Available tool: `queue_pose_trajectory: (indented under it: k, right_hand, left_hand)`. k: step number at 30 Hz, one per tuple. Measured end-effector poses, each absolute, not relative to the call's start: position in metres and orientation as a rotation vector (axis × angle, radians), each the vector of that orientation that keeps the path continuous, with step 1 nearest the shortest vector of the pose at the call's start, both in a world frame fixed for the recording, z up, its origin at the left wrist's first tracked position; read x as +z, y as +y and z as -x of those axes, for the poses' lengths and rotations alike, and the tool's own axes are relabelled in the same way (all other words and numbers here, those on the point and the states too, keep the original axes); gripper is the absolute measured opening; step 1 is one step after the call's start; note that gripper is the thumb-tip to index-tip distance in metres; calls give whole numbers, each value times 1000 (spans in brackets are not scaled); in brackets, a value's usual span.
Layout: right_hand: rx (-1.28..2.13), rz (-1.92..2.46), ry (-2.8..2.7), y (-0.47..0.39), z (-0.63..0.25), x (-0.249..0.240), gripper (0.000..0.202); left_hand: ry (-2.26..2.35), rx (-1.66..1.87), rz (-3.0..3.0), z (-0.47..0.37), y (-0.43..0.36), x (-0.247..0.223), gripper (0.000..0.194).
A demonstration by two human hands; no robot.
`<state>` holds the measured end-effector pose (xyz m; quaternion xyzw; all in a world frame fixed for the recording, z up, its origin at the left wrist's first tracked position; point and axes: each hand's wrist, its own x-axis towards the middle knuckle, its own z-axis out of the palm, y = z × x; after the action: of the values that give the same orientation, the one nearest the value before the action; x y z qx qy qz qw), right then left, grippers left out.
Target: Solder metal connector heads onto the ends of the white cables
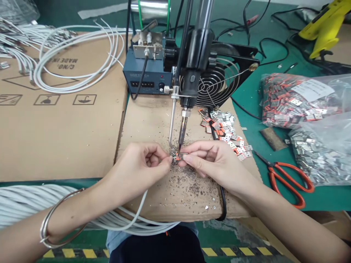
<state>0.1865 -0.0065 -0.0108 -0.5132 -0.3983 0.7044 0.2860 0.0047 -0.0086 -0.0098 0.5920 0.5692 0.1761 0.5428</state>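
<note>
Beneath the tip of a mounted soldering iron, my two hands meet from either side. My right hand pinches a small USB connector with orange plastic between thumb and fingers. At the connector's other end, my left hand is closed in a pinch; a white cable hangs down from below it. The cable's end is mostly hidden by my fingers. A thin metal solder feed tube ends just beside the iron tip. Solder crumbs lie scattered on the cardboard around it.
Loose USB connectors lie right of the iron. Farther right are orange-handled scissors and bags of connectors and metal shells. A blue control box and a fan stand behind. Coiled white cables rest at left.
</note>
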Motion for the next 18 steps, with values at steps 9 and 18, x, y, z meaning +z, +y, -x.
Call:
queue_pose_trajectory:
  k: [9, 18]
  right_hand:
    - [1618, 1398, -1727, -41, -207, 9, 34]
    - [41, 2329, -1941, -8, -339, 6, 27]
  left_hand:
    - [1261, 366, -1426, -4, -36, 0, 29]
    - [1233, 394, -1541, 10, -72, -3, 26]
